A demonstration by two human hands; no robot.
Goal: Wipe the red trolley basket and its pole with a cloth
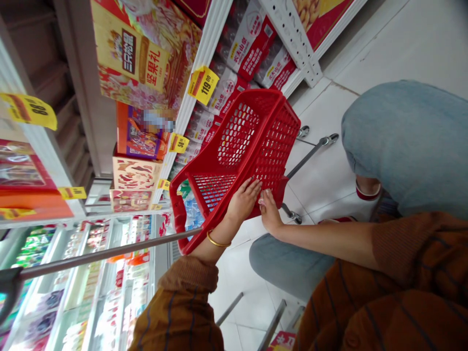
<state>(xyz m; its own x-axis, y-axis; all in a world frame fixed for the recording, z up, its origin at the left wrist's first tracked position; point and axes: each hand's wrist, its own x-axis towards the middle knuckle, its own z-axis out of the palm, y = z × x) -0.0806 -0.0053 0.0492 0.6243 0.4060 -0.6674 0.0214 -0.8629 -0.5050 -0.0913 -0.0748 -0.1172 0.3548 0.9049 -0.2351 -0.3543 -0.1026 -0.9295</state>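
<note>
1. Red cart (250, 156): frame centre, standing on pale floor tiles (318, 175).
2. Left hand (244, 199): fingers outstretched, laid on the cart's side.
3. Right hand (271, 214): fingers bent at that side; cannot tell if they grip anything.
4. Shelf (215, 30) with boxes (142, 53), upper left; bright racks (95, 285), lower left.

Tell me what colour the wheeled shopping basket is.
The wheeled shopping basket is red, seen best in the head view.

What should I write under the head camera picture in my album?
Left hand and right hand at the side of a red shopping cart, beside packs of bottles.
</note>
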